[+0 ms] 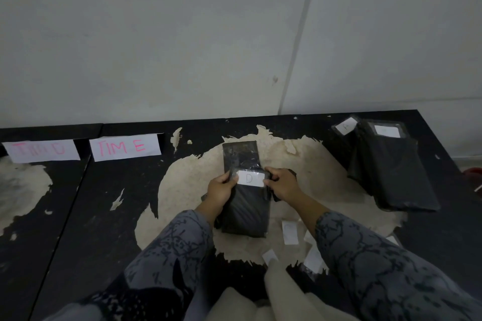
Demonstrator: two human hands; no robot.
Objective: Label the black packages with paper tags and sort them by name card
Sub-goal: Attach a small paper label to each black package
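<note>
Currently both hands, left hand and right hand, pinch the "D" paper tag onto the black package at table centre. Advice: smooth tag flat, edges outward, before moving left toward the "TIM D" name card.

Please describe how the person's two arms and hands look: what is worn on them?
Both arms wear long grey fabric sleeves, the left sleeve and the right sleeve, printed with a dark, branching, crackle-like pattern. The sleeves end at the forearms. The left hand and right hand are bare: no gloves, and no rings, watch or bracelet can be seen.
</note>
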